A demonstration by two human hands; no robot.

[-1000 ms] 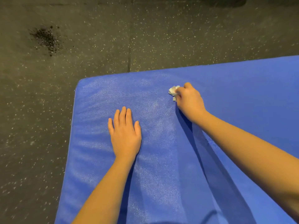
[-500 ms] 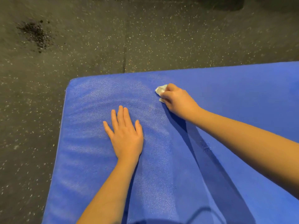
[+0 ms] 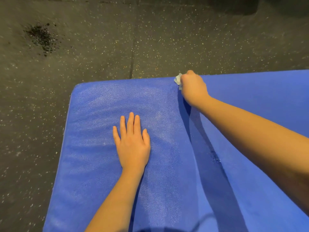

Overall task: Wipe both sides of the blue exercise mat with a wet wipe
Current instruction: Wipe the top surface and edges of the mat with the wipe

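The blue exercise mat (image 3: 93, 148) lies flat on the floor and fills the lower right of the view. Its rounded far left corner shows, and its surface glistens with a wet sheen. My left hand (image 3: 132, 144) rests flat on the mat, palm down, fingers straight and pointing away. My right hand (image 3: 193, 87) grips a crumpled white wet wipe (image 3: 178, 79) and presses it on the mat at its far edge. Only a small part of the wipe sticks out from my fingers.
Dark speckled rubber flooring (image 3: 100, 47) surrounds the mat on the left and far side. A seam (image 3: 133, 56) runs through it towards the mat's far edge. A black stain (image 3: 41, 36) marks the floor at the far left.
My right hand has moved the wipe away from me, from the middle of the mat to its far edge. My left hand has stayed flat on the mat.
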